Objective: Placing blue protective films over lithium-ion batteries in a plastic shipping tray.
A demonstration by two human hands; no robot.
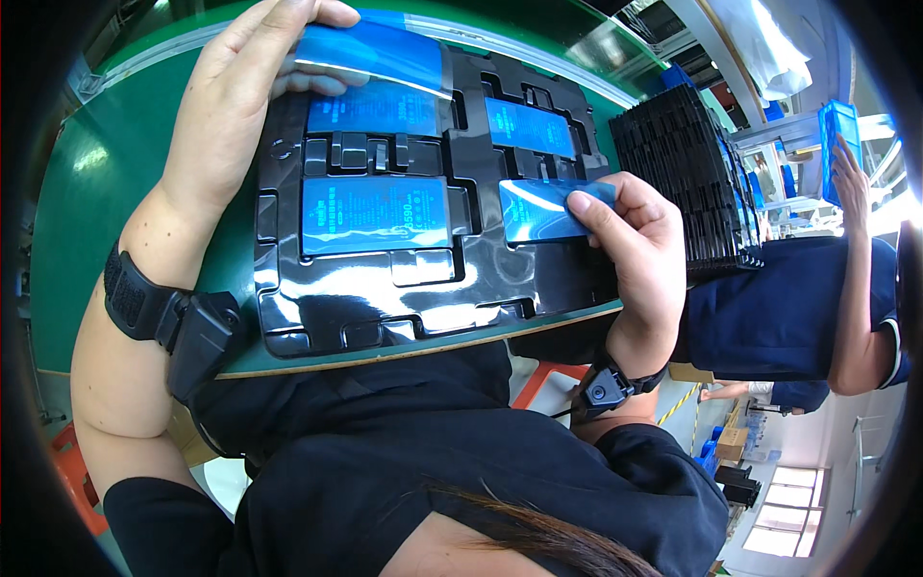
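A black moulded plastic tray [385,317] lies before me, with flat blue printed packs that look like batteries in its pockets. My left hand [279,58] is closed on the left edge of a glossy blue film [385,53], bowed above the far-left pack [385,111]. Some of its fingers lie beneath the film's near edge. Between thumb and fingers, my right hand [635,221] pinches the right end of another blue film [538,207] at the near-right pocket; how far it lies on a pack cannot be made out. Two more packs sit near left [375,216] and far right [531,127].
A tall stack of black trays [683,178] stands beyond the tray's right side. The green tabletop [106,212] extends to the left. On the right, a co-worker in dark blue [779,308] holds up a blue bin [839,144]. Red stools show below the table edge.
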